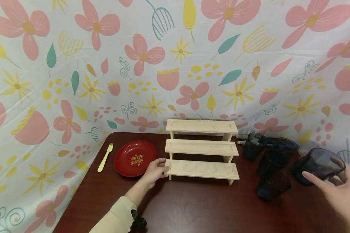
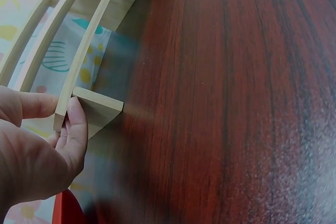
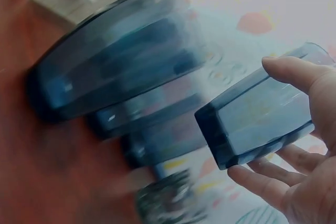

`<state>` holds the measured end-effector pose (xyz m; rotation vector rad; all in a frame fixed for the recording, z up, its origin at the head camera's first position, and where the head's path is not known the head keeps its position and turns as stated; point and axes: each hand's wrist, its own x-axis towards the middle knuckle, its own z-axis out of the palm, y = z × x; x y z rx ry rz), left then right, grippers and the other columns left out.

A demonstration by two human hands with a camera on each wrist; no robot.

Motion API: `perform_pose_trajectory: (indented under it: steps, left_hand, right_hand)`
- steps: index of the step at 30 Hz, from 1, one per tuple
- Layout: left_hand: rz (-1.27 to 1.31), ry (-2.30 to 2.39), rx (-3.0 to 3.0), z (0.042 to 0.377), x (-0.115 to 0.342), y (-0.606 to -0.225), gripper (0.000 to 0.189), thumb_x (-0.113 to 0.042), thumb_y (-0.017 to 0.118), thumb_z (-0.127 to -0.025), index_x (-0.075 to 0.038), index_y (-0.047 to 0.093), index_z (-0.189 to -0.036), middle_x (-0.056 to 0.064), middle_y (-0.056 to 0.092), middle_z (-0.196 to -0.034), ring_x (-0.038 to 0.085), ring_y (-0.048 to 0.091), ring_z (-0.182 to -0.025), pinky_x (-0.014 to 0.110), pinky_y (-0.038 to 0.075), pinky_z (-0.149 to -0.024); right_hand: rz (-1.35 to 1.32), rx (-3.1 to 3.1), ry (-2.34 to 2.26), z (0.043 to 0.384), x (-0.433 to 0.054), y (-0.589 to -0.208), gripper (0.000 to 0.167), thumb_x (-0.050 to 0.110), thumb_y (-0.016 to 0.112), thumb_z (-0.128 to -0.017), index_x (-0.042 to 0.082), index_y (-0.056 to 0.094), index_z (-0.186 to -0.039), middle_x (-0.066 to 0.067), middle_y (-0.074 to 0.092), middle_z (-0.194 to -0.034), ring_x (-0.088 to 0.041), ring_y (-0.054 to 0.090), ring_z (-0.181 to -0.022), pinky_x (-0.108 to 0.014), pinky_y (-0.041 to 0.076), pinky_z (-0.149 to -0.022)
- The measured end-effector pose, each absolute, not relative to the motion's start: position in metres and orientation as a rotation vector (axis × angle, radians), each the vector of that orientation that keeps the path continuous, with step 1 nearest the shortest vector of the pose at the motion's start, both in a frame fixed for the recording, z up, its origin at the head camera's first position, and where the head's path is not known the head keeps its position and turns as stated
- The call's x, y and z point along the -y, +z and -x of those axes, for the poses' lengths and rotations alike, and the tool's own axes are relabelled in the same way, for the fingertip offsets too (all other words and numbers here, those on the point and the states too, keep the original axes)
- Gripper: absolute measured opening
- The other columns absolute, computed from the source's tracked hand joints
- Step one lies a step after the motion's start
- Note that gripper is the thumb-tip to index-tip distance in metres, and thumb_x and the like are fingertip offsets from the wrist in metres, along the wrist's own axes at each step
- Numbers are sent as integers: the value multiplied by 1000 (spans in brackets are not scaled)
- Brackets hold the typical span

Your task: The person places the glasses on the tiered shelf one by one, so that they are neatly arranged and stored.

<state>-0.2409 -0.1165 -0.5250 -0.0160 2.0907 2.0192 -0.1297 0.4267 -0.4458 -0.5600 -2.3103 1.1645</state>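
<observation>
A three-tier pale wooden rack [image 1: 202, 147] stands at the back middle of the table. My left hand [image 1: 156, 170] pinches the left end of its lowest shelf, thumb above and fingers below, as the left wrist view [image 2: 68, 108] shows. On the far right my right hand [image 1: 335, 187] grips a tinted blue-grey cup [image 1: 318, 165], tilted on its side. In the right wrist view this cup [image 3: 257, 114] is off the table, held between thumb and fingers. Several similar dark cups [image 1: 272, 184] stand between it and the rack, some overlapping in the head view.
Left of the rack lies a red plate [image 1: 122, 158] with gold lettering, and beside it a pale yellow fork [image 1: 105, 157]. Pale slender tips [image 1: 241, 136] poke out near the rear cups. A flower-print cloth [image 1: 180, 81] hangs behind the dark red-brown table [image 1: 192, 207].
</observation>
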Motion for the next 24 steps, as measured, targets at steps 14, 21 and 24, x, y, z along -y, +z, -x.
perform_pose_trajectory:
  steps: [14, 21, 24]
  left_hand:
    - [15, 2007, -2099, 243, 117, -527, 58, -3, 66, -96, 12, 44, -147, 26, 60, -120, 22, 67, -89, 36, 62, -77]
    - [9, 2012, -2093, 243, 117, -527, 58, -2, 66, -96, 13, 44, -147, 26, 60, -119, 21, 67, -88, 34, 62, -76]
    - [12, 2021, -2087, 243, 117, -528, 57, -2, 66, -95, 13, 44, -146, 26, 60, -120, 21, 67, -88, 34, 62, -75]
  right_hand:
    - [218, 2462, 1168, 166, -380, -370, 91, 31, 85, -88, 44, 31, -160, 8, 48, -148, 5, 51, -114, -5, 45, -73]
    - [-38, 2418, 1301, 196, -339, -359, 85, 20, 87, -86, 34, 42, -157, 12, 58, -130, 3, 62, -99, -10, 51, -71]
    - [-92, 2419, 1311, 211, -315, -360, 87, 24, 87, -86, 33, 39, -158, 7, 56, -135, 0, 61, -102, -11, 51, -72]
